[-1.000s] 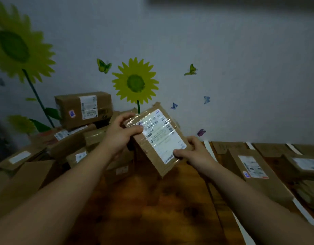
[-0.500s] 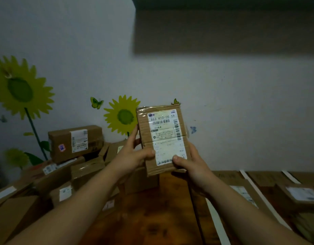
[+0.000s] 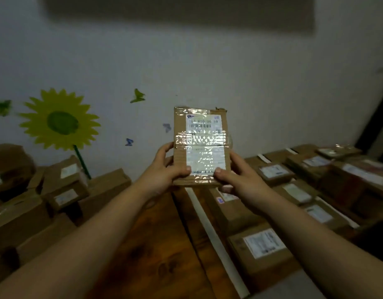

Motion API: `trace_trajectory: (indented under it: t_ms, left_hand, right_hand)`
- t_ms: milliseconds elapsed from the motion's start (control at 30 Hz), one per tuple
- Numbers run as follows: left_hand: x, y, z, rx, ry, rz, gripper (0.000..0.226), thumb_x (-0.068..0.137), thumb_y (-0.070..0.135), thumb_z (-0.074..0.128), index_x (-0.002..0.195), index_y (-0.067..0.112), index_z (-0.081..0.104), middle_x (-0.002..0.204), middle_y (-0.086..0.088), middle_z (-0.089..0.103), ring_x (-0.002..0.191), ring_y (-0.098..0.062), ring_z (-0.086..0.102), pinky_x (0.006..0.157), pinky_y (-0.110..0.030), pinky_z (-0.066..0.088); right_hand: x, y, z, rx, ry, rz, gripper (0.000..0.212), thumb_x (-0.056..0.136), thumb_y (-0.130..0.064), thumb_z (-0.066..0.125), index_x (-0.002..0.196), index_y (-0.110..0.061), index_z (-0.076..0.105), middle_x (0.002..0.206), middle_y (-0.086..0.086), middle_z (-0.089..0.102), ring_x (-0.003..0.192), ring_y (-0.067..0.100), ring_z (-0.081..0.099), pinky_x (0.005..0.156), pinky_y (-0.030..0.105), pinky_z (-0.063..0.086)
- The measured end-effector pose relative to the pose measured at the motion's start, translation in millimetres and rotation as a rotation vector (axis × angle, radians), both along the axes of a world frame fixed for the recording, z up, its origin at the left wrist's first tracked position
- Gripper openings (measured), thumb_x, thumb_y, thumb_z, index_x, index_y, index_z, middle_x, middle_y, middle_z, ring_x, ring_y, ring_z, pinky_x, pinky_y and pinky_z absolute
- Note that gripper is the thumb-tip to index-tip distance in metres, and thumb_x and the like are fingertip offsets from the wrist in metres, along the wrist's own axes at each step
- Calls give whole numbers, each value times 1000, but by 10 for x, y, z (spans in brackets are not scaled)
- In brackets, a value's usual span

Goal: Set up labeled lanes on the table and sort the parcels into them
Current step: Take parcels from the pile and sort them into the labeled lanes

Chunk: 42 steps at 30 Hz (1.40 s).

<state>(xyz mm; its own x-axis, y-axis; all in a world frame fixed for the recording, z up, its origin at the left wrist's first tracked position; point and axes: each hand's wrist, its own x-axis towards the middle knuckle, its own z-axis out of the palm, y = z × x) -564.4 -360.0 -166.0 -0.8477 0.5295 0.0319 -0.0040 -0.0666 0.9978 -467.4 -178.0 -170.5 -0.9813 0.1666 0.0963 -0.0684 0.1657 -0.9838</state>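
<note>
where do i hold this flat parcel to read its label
By its lower side edges, a hand from each side: the parcel is thin and upright, so thumbs in front, fingers behind pinch it. Left hand and right hand do so, label mostly clear.

Both hands are holding a flat cardboard parcel (image 3: pixel 200 145) upright above the wooden table (image 3: pixel 151 244), the left hand (image 3: pixel 164 169) and right hand (image 3: pixel 238 180) gripping its lower edges, label facing the camera.
</note>
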Motion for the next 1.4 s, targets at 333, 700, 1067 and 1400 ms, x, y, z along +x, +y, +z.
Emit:
trace_trajectory:
  t_ms: [333,700,1067,1400]
  left_hand:
    - [464,886,-454,-32,-78,-305,72,81,-6,60,138,30,35,125,-1,56,104,-18,62,71,-22,56]
    - [787,1973,-559,-51,-158,246,58,83,17,69,131,23,37,119,-1,54,89,-13,60,65,-29,52]
    - [1326,2151,-1437,-372,-401,197,72,86,4,62,144,31,30,108,2,64,93,-15,63,68,-30,55]
    - [1405,2224,-1940,-516,-398,203,65,89,13,62,144,25,28,138,-2,48,105,-11,47,90,-32,47]
  right_hand:
    - [834,773,-114,-9,-41,-344,89,85,-10,66,147,-44,12,143,1,43,104,18,63,66,26,57]
    - [973,1978,-422,-200,-69,-364,22,92,-20,58,111,-30,52,102,2,67,78,12,71,60,27,56]
    - [1009,2226,-1546,-1,-520,-143,36,94,-31,55,129,-24,51,126,-2,58,109,15,56,87,29,45]
    - [922,2287,-2166,44,-603,-99,41,95,-21,55,135,-19,44,135,4,52,125,24,49,86,32,46]
